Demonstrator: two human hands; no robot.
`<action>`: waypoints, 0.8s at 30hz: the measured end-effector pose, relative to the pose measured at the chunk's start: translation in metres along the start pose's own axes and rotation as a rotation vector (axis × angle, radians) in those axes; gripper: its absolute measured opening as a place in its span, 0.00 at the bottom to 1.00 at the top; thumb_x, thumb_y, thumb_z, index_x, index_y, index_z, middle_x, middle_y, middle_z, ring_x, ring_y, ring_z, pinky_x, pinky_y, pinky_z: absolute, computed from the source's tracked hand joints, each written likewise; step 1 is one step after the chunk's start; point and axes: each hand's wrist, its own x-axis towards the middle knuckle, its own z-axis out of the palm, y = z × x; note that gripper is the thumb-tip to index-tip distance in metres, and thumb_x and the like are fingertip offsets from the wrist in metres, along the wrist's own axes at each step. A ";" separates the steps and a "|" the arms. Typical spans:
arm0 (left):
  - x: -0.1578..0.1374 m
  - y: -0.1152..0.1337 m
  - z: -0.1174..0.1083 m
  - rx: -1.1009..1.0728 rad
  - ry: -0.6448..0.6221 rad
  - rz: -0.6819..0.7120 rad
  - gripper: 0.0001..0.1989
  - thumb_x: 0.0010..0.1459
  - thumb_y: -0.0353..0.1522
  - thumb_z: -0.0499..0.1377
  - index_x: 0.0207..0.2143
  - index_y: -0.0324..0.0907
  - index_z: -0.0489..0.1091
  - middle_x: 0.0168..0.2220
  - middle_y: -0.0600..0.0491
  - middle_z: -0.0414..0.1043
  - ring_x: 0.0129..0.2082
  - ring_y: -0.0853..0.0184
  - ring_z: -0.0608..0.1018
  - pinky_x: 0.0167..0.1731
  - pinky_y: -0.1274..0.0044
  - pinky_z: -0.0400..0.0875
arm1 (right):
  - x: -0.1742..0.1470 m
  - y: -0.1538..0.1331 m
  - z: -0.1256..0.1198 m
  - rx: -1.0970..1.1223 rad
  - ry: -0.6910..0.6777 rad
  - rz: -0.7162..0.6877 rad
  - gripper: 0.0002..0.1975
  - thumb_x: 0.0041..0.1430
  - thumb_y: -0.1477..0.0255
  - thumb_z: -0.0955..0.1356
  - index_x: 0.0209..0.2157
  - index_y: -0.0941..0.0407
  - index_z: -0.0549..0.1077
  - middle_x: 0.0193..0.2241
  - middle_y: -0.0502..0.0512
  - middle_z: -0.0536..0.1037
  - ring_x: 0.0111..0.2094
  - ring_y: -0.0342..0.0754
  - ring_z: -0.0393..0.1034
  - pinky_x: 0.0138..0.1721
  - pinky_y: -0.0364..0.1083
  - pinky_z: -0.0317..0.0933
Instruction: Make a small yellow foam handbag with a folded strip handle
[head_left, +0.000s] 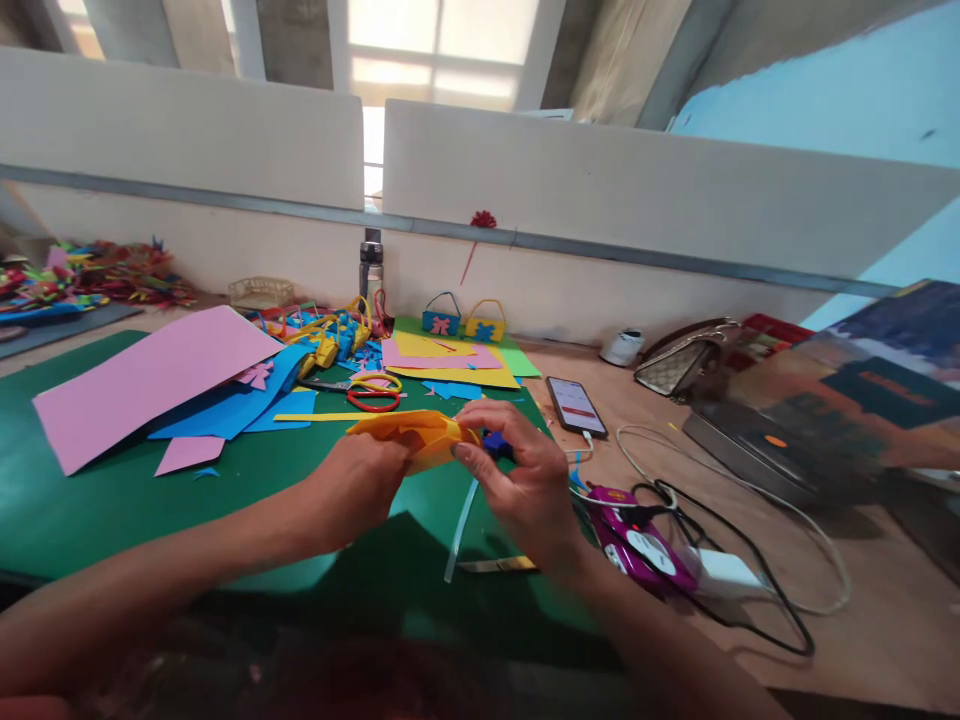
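Note:
Both hands hold a folded yellow foam-like sheet [431, 452] above the green cutting mat [300, 510]. My left hand [367, 485] is closed, its fingers tucked inside the fold. My right hand [521, 465] pinches the sheet's right edge between thumb and fingers. Partly hidden behind the right hand is a dark blue object [498, 444] whose kind I cannot make out. Below the hands lie a translucent glue stick [460, 535] and a thin metallic tool [491, 566]. Beyond the sheet are scissors with red and yellow handles [375, 393] and a yellow strip [322, 417].
Pink sheets [161, 380] and blue sheets [247, 405] lie left. Two small finished bags [440, 320] stand at the back near a bottle [370, 270]. On the right are a phone [576, 407], a purple power strip [637, 545], looping cables and a dark case [750, 450].

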 end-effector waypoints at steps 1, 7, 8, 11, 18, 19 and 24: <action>0.000 -0.002 0.000 0.010 -0.008 0.006 0.09 0.55 0.25 0.51 0.32 0.40 0.71 0.31 0.47 0.74 0.34 0.63 0.75 0.32 0.77 0.68 | -0.001 0.001 0.000 0.016 -0.014 0.031 0.04 0.55 0.74 0.67 0.34 0.52 0.70 0.34 0.51 0.75 0.39 0.46 0.70 0.42 0.48 0.64; 0.004 -0.004 -0.002 -0.088 -0.047 0.017 0.09 0.55 0.26 0.52 0.32 0.40 0.73 0.31 0.48 0.74 0.33 0.64 0.76 0.31 0.79 0.69 | -0.006 0.006 -0.003 0.080 -0.063 0.198 0.05 0.53 0.72 0.69 0.34 0.53 0.72 0.32 0.50 0.77 0.34 0.46 0.71 0.37 0.46 0.65; 0.005 -0.002 -0.003 -0.136 -0.048 0.014 0.09 0.55 0.26 0.52 0.31 0.40 0.73 0.30 0.49 0.74 0.31 0.66 0.75 0.29 0.80 0.68 | -0.006 0.007 -0.003 0.093 -0.061 0.212 0.04 0.53 0.72 0.69 0.33 0.53 0.73 0.31 0.49 0.77 0.33 0.46 0.71 0.37 0.46 0.65; 0.008 0.007 -0.004 -0.324 -0.071 -0.030 0.09 0.55 0.26 0.52 0.30 0.39 0.72 0.27 0.52 0.72 0.25 0.70 0.72 0.23 0.82 0.64 | -0.007 0.008 0.000 0.113 -0.041 0.208 0.02 0.53 0.72 0.68 0.30 0.54 0.73 0.29 0.49 0.77 0.31 0.45 0.71 0.35 0.45 0.65; 0.016 0.027 0.001 -0.805 0.033 -0.282 0.07 0.50 0.30 0.57 0.30 0.37 0.74 0.27 0.54 0.71 0.23 0.73 0.69 0.21 0.84 0.61 | -0.009 0.007 0.006 0.159 -0.027 0.192 0.02 0.52 0.72 0.69 0.31 0.55 0.73 0.28 0.49 0.77 0.31 0.44 0.71 0.34 0.44 0.65; 0.016 0.028 0.002 -0.831 0.046 -0.305 0.08 0.49 0.30 0.58 0.30 0.37 0.75 0.27 0.53 0.71 0.24 0.73 0.69 0.22 0.84 0.62 | -0.009 0.006 0.005 0.180 -0.028 0.206 0.03 0.52 0.72 0.69 0.31 0.55 0.73 0.29 0.49 0.77 0.31 0.44 0.71 0.34 0.44 0.66; 0.013 0.030 0.001 -0.806 0.077 -0.361 0.08 0.49 0.31 0.59 0.30 0.38 0.77 0.27 0.53 0.72 0.25 0.71 0.70 0.23 0.83 0.64 | -0.010 0.004 0.005 0.239 -0.055 0.271 0.04 0.52 0.72 0.68 0.32 0.55 0.73 0.29 0.51 0.77 0.31 0.45 0.71 0.35 0.45 0.67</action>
